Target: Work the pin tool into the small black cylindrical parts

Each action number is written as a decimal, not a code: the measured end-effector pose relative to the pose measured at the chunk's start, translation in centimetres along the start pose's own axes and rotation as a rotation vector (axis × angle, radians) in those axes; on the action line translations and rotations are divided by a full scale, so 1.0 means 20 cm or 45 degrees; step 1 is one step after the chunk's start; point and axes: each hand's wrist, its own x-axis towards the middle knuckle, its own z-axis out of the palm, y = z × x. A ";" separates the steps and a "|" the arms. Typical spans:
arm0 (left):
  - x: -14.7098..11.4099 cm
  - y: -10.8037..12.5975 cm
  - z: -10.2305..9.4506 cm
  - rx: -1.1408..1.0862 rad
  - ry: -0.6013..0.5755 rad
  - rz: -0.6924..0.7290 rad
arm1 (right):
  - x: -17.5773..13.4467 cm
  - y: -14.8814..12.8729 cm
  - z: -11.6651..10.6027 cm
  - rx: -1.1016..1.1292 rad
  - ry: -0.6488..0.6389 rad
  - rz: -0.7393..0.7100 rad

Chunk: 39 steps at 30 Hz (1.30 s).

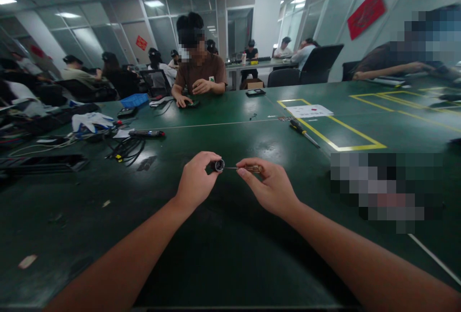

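Both hands meet above the dark green table top (230, 125), close together but not touching. The left hand (196, 182) pinches a small dark cylindrical part with a shiny metal rim (218, 165) between thumb and fingertips, its round end turned toward the other hand. The right hand (272, 187) is closed on a small screwdriver with a clear amber handle (252, 169), whose thin shaft lies level and points at the cylinder, the tip at or just beside its rim; whether it touches cannot be told.

Farther out on the table lies a black-and-yellow screwdriver (303, 132) beside a yellow tape rectangle (356, 148) that frames a white paper sheet (310, 110). To the left sit a tangle of black cables (126, 150) and a pair of white gloves (90, 121). Across the table a person in a brown shirt (200, 73) rests both hands on the surface.
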 end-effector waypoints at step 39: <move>0.00 0.01 0.00 0.010 0.040 -0.012 | 0.07 0.12 0.04 1.253 0.152 0.669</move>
